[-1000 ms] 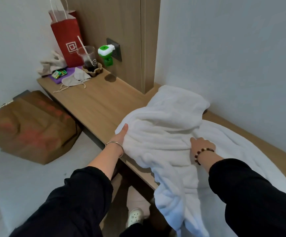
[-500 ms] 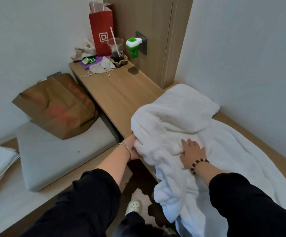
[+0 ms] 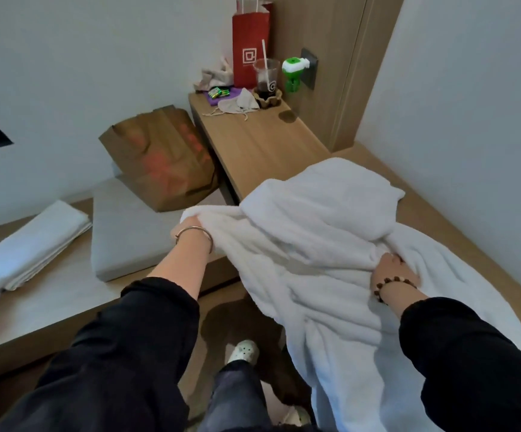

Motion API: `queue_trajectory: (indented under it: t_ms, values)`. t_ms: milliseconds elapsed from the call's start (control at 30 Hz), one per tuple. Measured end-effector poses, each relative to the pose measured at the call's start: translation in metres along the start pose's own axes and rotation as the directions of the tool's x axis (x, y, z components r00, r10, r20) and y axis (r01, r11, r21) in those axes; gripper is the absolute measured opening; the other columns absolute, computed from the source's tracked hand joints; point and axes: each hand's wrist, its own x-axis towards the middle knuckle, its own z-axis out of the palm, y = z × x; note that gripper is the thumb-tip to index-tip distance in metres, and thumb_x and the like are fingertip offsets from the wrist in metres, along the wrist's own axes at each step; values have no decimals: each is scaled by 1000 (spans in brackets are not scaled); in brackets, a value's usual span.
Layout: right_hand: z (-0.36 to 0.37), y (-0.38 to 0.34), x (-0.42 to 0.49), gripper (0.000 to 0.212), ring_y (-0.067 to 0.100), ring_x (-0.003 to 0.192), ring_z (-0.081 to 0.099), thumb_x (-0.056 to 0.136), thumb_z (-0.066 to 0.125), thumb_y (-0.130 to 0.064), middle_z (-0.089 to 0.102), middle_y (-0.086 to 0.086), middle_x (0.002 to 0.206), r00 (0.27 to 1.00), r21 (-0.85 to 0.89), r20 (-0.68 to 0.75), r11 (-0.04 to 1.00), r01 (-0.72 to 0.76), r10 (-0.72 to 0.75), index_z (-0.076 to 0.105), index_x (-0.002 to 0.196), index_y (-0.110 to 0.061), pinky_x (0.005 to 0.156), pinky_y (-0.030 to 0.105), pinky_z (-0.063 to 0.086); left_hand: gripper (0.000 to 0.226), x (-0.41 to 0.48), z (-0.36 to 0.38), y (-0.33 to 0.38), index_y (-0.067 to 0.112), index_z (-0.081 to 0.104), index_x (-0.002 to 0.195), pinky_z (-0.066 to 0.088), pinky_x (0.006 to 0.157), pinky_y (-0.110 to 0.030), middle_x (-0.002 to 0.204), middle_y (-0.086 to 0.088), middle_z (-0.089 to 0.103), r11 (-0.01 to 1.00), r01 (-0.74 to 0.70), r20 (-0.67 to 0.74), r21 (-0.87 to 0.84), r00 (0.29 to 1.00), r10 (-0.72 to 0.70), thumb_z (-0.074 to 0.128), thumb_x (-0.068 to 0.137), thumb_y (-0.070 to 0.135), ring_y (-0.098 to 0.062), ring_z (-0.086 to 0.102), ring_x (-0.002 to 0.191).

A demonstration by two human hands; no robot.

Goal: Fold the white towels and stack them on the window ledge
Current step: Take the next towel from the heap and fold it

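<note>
White towel point(image 3: 309, 244) lies bunched on the wooden ledge point(image 3: 253, 148), one end hanging off the front edge toward your feet. Your left hand point(image 3: 189, 227) grips its left corner, held out beyond the ledge. Your right hand point(image 3: 393, 271) clutches a fold on its right side, so your hands are well apart. Folded towels point(image 3: 34, 241) lie on the bench to your left.
</note>
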Motion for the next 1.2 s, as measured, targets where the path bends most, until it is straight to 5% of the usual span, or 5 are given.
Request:
queue_trajectory:
  t_ms: [200, 433, 700, 1000, 1200]
  values:
    - [11, -12, -13, 53, 27, 130, 36, 88, 47, -19, 35, 10, 142, 977, -106, -156, 986, 128, -144, 31, 138, -11, 101, 41, 39, 46, -21, 31, -44, 12, 42, 135, 40, 91, -33, 133, -14, 50, 961, -206, -40, -184, 979, 202, 51, 90, 11, -33, 49, 118]
    - [6, -13, -29, 14, 23, 90, 55, 89, 40, -15, 60, 6, 106, 897, -161, -25, 887, 432, -441, 53, 94, -15, 73, 28, 42, 59, -36, 67, -30, 23, 16, 149, 26, 112, -41, 154, -9, 21, 716, -597, 22, 363, 773, 634, 40, 95, 26, -29, 24, 139]
    - [-22, -11, -23, 19, 19, 95, 51, 91, 52, -25, 51, -3, 104, 939, 672, -343, 695, 254, -11, 51, 105, -12, 74, 31, 42, 86, -66, 99, 4, 28, -2, 151, 40, 87, -29, 148, -8, 26, 801, -591, 306, 95, 783, 542, 54, 88, 12, -29, 46, 121]
    - [-54, -27, 22, 92, 33, 119, 49, 72, 75, -46, 47, 8, 136, 995, 826, 69, 555, -95, 67, 27, 142, -11, 94, 39, 44, 30, -77, 101, 34, 13, 70, 111, 41, 80, -20, 108, -1, 67, 653, -758, 613, -6, 513, 601, 52, 87, 10, -14, 56, 97]
    - [-73, -40, 33, 17, 29, 81, 52, 84, 64, -13, 57, 11, 91, 980, 815, 196, 549, -186, 41, 59, 95, 0, 55, 29, 39, 28, -48, 89, 52, 15, 69, 110, 41, 89, -25, 114, 1, 65, 565, -809, 288, 162, 587, 757, 47, 93, 13, -20, 55, 110]
